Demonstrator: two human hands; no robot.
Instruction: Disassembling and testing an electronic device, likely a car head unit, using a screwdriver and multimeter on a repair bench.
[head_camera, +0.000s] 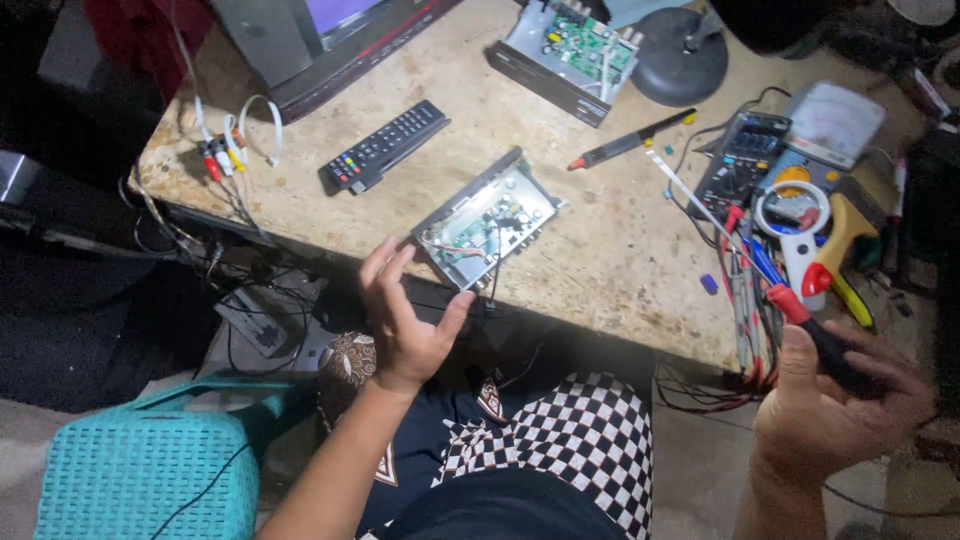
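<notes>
Worn, stained beige surface, cluttered with meters, leads and tools. Left hand is spread and released, just short of a small opened grey metal receiver box with bare green circuit board near the front edge. Right hand is clenched around a red-and-black-handled screwdriver. Judgement: box light, stiff, thin-walled; board fragile; grip the metal side walls.
</notes>
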